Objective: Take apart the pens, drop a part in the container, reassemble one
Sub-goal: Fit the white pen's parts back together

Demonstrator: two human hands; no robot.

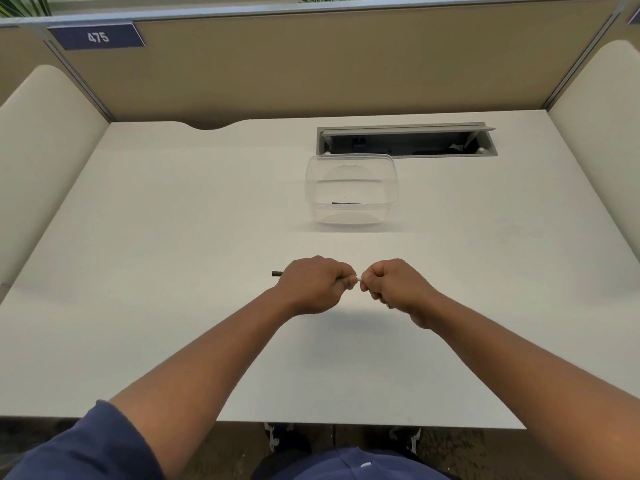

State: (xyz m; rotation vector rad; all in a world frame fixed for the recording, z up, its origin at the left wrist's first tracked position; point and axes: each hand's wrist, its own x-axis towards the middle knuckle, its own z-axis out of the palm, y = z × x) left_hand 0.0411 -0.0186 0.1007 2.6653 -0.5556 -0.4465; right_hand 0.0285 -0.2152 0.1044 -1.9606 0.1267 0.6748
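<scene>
Closest to us in the head view are our navy sleeves and lap, then two bare forearms reaching forward over the white surface. Our left hand is curled tightly around a dark pen, whose dark end pokes out past the knuckles to the left. Our right hand is curled too, pinching a thin white part that shows in the small gap between the two fists. We judge this to be the pen's inner refill or tip piece, though it is too small to tell for sure. Both hands hover just above the surface, near its middle.

Farther back stands the clear plastic container, well apart from the hands. A short dark piece lies on its floor, probably a part already dropped in. Behind the container is an open cable tray sunk into the surface, and a partition with a sign reading 475 closes off the back.

We seem to be in the middle of pulling or pushing the two pieces along one line. If we tug too sharply, the thin white part could slip from our right fingertips and roll off, perhaps toward the open cable tray. Bending rather than pulling straight could kink it. Any small spring inside could also jump loose and be lost on the pale surface.
</scene>
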